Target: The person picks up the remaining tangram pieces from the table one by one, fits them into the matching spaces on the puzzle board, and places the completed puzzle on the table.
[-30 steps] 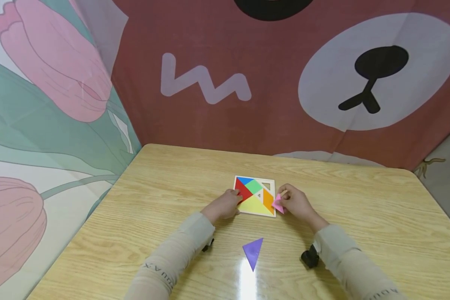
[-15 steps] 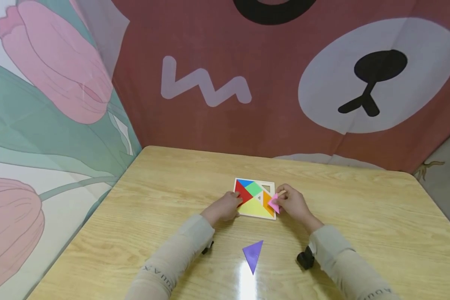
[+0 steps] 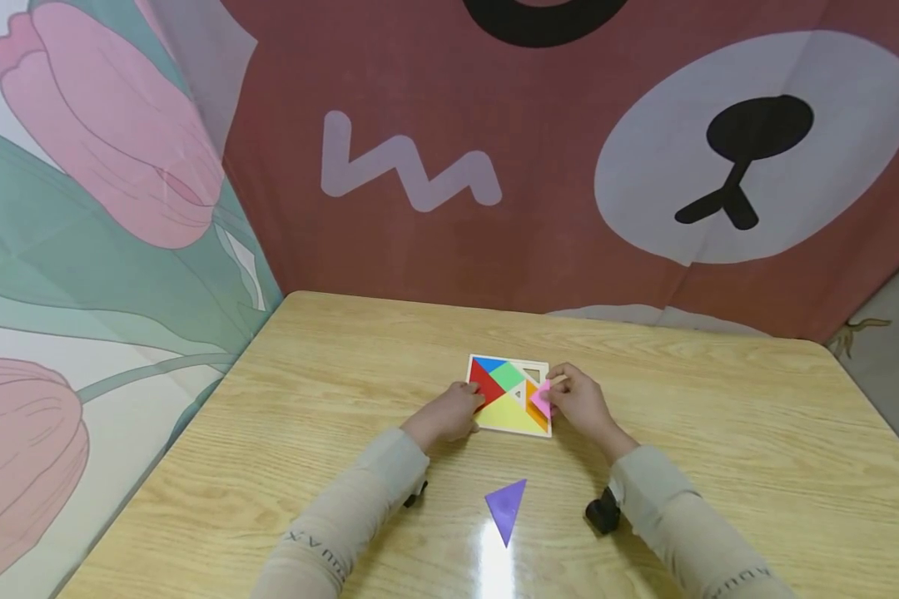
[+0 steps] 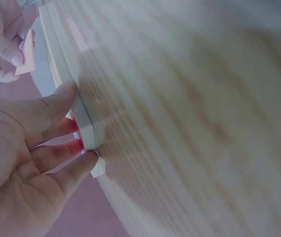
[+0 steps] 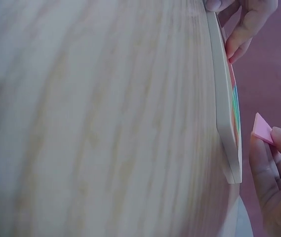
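Observation:
A tangram board (image 3: 511, 432) with a pale frame lies on the table, holding red, blue, green, yellow and orange pieces. My left hand (image 3: 453, 410) grips its left edge; in the left wrist view the thumb (image 4: 61, 98) is on the frame's side and fingertips touch the red piece (image 3: 485, 383). Between thumb and fingers, my right hand (image 3: 583, 403) pinches a pink triangle (image 3: 542, 399) above the board's right side, overlapping the orange piece (image 3: 535, 411). The right wrist view shows the pink triangle (image 5: 262, 127) raised off the board. Two triangular recesses show bare, at the top right corner and near the middle.
A purple triangle (image 3: 505, 509) lies on the wooden table (image 3: 330, 366) between the forearms, nearer the person. Black wrist devices (image 3: 603, 511) sit under the sleeves. A printed cloth (image 3: 434, 258) hangs behind the table's far edge.
My right hand has moved left with the pink triangle, from beside the board's right edge to over the orange piece. My left hand stays on the board's left edge.

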Demonstrator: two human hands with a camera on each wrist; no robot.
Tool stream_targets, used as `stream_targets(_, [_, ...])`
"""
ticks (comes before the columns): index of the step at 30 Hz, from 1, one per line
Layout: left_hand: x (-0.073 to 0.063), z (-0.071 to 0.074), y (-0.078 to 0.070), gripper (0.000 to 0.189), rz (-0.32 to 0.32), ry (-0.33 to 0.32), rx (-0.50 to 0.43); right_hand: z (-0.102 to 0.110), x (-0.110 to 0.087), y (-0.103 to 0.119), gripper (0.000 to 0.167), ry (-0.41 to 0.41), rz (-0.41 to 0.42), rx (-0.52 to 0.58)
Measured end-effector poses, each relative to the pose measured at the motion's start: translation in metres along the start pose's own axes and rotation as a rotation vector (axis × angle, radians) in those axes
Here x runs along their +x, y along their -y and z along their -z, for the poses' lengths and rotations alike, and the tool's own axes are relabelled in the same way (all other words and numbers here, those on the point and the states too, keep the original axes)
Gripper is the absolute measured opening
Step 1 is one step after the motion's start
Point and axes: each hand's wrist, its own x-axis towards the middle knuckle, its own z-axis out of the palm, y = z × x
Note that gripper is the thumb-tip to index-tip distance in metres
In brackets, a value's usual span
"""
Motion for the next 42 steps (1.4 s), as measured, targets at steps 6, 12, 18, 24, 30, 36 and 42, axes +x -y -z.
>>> stream_targets(6, [0.0,0.0,0.0,0.044,-0.011,-0.007,0.006,-0.003,0.003,0.0,0.023,-0.013,-0.029,0.001])
stream_targets(12, [0.0,0.001,0.001,0.044,-0.001,0.003,-0.007,-0.006,0.004,0.0,0.022,-0.028,-0.022,0.059])
stream_targets(18, [0.0,0.001,0.001,0.043,0.007,0.01,-0.012,-0.009,0.005,0.001,0.02,-0.036,-0.009,0.06])
stream_targets(24, [0.001,0.001,0.001,0.042,-0.004,0.005,0.002,-0.01,0.007,0.003,0.018,-0.05,0.019,0.067])
stream_targets(30, [0.0,0.002,0.002,0.04,-0.007,0.003,-0.015,-0.011,0.007,0.004,0.015,-0.038,0.039,0.09])
stream_targets(36, [0.0,0.002,0.002,0.041,-0.004,0.008,0.012,-0.014,0.01,0.004,0.017,-0.031,0.044,0.083])
stream_targets(42, [0.0,0.002,0.001,0.04,-0.009,0.014,0.026,-0.017,0.013,0.003,0.016,-0.012,0.038,0.093])
